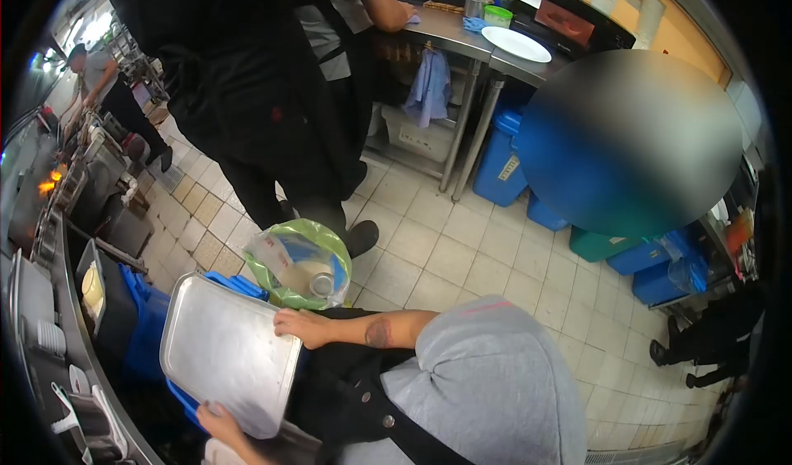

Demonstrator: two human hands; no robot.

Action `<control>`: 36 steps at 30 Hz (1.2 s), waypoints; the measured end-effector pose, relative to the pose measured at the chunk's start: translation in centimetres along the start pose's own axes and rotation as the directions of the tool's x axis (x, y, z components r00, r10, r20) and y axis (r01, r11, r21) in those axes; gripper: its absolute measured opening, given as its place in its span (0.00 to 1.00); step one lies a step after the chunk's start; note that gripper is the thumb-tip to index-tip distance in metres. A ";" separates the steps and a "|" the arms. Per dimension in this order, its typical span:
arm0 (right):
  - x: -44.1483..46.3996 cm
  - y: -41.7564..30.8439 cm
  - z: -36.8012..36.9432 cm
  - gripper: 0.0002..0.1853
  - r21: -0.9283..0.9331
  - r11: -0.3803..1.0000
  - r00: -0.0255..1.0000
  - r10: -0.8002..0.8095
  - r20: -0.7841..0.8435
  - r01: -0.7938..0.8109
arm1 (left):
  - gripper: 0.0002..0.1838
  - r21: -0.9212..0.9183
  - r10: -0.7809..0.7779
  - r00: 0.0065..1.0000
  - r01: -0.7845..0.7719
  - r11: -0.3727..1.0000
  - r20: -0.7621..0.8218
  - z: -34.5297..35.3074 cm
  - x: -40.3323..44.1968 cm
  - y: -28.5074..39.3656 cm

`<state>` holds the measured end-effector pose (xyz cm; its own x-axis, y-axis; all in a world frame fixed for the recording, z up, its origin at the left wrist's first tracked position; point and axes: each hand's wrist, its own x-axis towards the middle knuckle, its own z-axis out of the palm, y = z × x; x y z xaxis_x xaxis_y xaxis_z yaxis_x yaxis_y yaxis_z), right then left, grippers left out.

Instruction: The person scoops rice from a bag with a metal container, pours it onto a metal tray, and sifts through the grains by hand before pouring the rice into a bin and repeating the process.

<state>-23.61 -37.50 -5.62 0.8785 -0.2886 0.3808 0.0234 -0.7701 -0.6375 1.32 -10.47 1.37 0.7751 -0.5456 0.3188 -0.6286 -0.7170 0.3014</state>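
A rectangular silver metal tray with a raised rim lies tilted in front of my black apron. My right hand grips its upper right edge, fingers over the rim. At the lower left edge my left hand holds the tray, its thumb side showing on top and the other fingers partly hidden. Blue plastic shows under and behind the tray. Just beyond my right hand stands a bin with a green liner bag, and a can lies inside it.
A steel counter with stacked white dishes runs along the left, flames farther up. A person in a black apron stands close ahead. Blue bins stand under the right counter, which bears a white plate. A blurred patch hides part.
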 end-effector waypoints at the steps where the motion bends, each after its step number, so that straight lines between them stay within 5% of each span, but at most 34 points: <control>1: 0.0 -0.1 0.2 0.29 -0.017 1.000 1.000 0.010 -0.018 -0.010 | 0.21 0.030 -0.056 0.997 0.057 0.998 -0.047 -0.1 0.2 -1.0; 4: -0.3 0.2 0.5 0.39 -0.104 0.993 0.990 0.065 0.124 -0.052 | 0.27 0.296 -0.168 0.980 0.129 0.946 0.110 1.6 -1.1 -3.0; 10: 0.0 -1.0 1.3 0.42 -0.180 0.981 0.985 0.101 0.140 -0.075 | 0.34 -0.064 -0.195 0.944 0.220 0.974 0.267 3.5 -1.6 -5.8; 11: 0.0 -1.1 1.4 0.42 -0.186 0.980 0.987 0.094 0.134 -0.068 | 0.38 -0.053 -0.387 0.877 0.417 0.907 0.286 5.0 -0.8 -7.8; 17: 0.1 -1.2 2.4 0.43 -0.212 0.976 0.993 0.075 0.086 -0.055 | 0.48 0.042 -0.319 0.882 0.325 0.945 0.348 5.1 -1.6 -7.7; 36: 0.5 -1.8 1.9 0.39 -0.198 0.979 0.996 0.064 0.062 -0.050 | 0.49 0.056 -0.298 0.894 0.297 0.953 0.335 5.3 -1.3 -7.9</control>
<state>-22.28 -35.22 -5.52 0.9060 -0.3012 0.2973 -0.1156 -0.8519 -0.5107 5.62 -6.41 -6.24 0.9018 -0.4190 -0.1058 -0.3651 -0.8697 0.3321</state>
